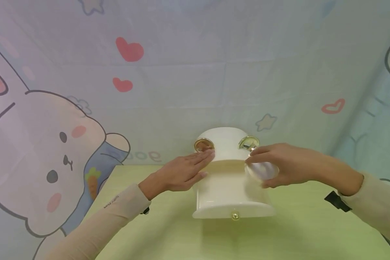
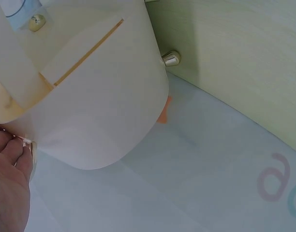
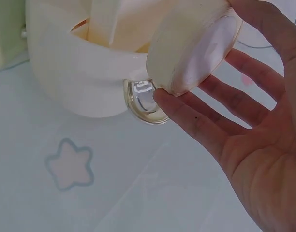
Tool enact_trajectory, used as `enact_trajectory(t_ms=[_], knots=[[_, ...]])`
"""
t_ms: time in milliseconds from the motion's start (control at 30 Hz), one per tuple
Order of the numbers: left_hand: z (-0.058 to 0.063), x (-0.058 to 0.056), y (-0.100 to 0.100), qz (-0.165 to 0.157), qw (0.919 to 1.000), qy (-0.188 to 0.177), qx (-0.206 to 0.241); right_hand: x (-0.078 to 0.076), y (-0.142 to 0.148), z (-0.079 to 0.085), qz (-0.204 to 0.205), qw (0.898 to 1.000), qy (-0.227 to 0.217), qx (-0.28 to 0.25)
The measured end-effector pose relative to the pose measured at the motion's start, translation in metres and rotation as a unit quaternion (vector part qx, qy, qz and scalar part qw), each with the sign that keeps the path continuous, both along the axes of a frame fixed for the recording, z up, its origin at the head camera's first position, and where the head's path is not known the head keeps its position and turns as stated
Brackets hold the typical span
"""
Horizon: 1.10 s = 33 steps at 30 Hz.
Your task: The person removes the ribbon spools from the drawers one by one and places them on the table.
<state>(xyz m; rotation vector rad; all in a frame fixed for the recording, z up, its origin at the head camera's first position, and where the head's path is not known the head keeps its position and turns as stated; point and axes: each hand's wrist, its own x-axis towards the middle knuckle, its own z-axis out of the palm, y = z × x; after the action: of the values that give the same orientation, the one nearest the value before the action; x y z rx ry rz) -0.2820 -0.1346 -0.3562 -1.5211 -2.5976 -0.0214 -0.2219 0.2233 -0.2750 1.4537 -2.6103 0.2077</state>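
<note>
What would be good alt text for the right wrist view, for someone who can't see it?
A right hand holds a round cream object between thumb and fingers, beside a white, rounded container with a shiny gold-toned fitting on its side. A pale blue backdrop shows a printed star.

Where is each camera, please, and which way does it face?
Head: worn on head, facing forward-down at the container; left hand, right hand, sleeves show.
Left wrist: worn there, facing the container's side; left hand shows.
Right wrist: worn there, facing right hand gripping a round object.
Both wrist views share the container.
</note>
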Motion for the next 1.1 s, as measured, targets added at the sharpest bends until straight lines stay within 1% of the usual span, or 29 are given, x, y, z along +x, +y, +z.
enact_trajectory(t_ms=[167,333,467,567,667,800,967,1100], knots=[[0.0,0.0,-0.001,0.002,1.0,-0.002,-0.003,-0.002,0.015,-0.006,-0.009,1.0,0.02,-0.023],[0.001,0.0,-0.002,0.004,1.0,-0.005,-0.006,-0.004,0.027,-0.01,-0.041,0.999,0.015,-0.028],[0.001,-0.001,-0.004,0.004,1.0,0.004,-0.008,-0.008,0.037,-0.017,-0.069,0.997,0.025,-0.029],[0.001,-0.001,-0.004,0.003,0.9999,0.009,-0.007,-0.011,0.047,-0.024,-0.078,0.996,0.037,-0.036],[0.001,-0.001,-0.004,0.004,0.9999,0.007,-0.007,-0.014,0.057,-0.031,-0.092,0.994,0.026,-0.048],[0.002,0.0,-0.005,0.005,1.0,0.001,-0.005,-0.018,0.07,-0.042,-0.118,0.991,-0.01,-0.059],[0.001,0.0,-0.006,0.006,1.0,0.002,-0.004,-0.025,0.083,-0.062,-0.142,0.988,-0.014,-0.053],[0.001,0.0,-0.006,0.008,0.9999,0.003,-0.007,-0.033,0.091,-0.08,-0.162,0.985,-0.03,-0.055]])
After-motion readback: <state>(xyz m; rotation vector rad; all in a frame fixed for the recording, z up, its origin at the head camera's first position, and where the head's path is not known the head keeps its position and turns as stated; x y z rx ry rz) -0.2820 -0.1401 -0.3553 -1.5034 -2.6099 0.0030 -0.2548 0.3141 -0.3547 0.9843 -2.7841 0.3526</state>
